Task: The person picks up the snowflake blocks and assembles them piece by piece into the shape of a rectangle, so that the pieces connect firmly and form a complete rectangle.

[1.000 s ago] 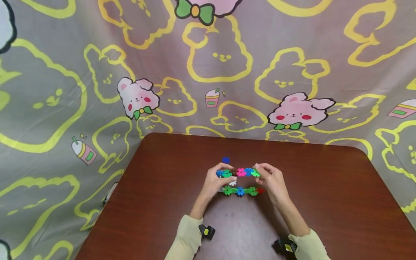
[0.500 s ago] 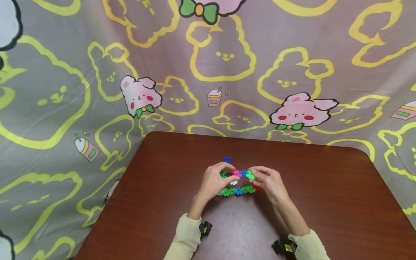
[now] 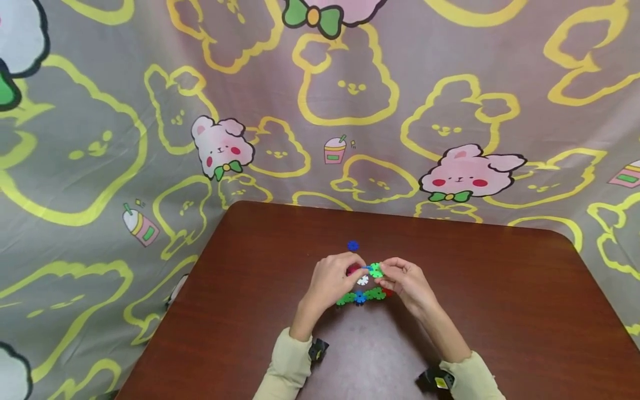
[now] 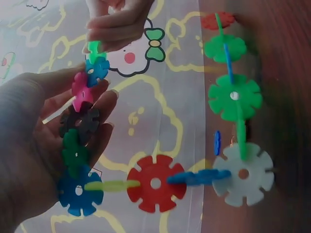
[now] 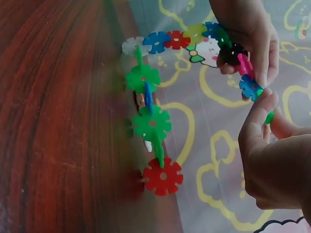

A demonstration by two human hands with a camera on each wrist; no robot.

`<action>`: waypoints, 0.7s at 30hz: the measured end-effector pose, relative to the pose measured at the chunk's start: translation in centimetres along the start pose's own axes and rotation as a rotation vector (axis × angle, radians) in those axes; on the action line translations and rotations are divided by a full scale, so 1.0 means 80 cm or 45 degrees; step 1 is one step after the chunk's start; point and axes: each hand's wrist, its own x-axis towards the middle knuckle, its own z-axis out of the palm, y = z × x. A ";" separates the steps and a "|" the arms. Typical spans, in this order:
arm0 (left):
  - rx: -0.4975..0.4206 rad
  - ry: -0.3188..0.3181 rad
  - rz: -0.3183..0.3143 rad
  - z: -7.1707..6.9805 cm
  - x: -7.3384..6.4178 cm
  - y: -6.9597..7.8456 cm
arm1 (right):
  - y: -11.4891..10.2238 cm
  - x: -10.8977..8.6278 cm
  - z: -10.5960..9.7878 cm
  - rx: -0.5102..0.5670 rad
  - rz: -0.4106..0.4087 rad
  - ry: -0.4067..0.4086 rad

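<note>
Several interlocking plastic snowflake discs form a bent chain. In the left wrist view a red disc [image 4: 156,183] and a pale grey disc [image 4: 243,174] sit on its cross stretch, and a green disc [image 4: 235,97] on its far side. My left hand [image 3: 331,282] grips the near side around the pink disc [image 4: 81,91] and blue disc [image 4: 97,71]. My right hand [image 3: 411,284] pinches the light green disc [image 3: 376,270] at that side's end, close to the left fingertips. A red disc [image 5: 163,176] ends the other side. Fingers partly hide the held discs.
A loose dark blue disc [image 3: 353,245] lies on the brown table [image 3: 475,289] beyond the hands. A white disc [image 3: 362,280] shows between the chain's two sides. Patterned cloth [image 3: 280,72] hangs behind the table.
The left hand has shifted along the chain toward the light green end, covering the pink and blue discs in the head view. The right hand has come slightly left, nearer to it.
</note>
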 end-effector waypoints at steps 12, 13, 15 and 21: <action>-0.046 -0.069 -0.103 -0.003 0.000 0.001 | 0.013 0.062 -0.021 -0.863 -0.166 -0.018; -0.041 -0.074 -0.105 -0.003 -0.001 0.002 | 0.016 0.067 -0.021 -0.948 -0.195 -0.053; -0.039 -0.075 -0.108 -0.004 0.000 0.002 | 0.023 0.078 -0.021 -1.123 -0.247 -0.108; -0.052 -0.064 -0.126 -0.010 0.001 0.000 | 0.035 0.092 -0.009 -1.503 -0.406 -0.219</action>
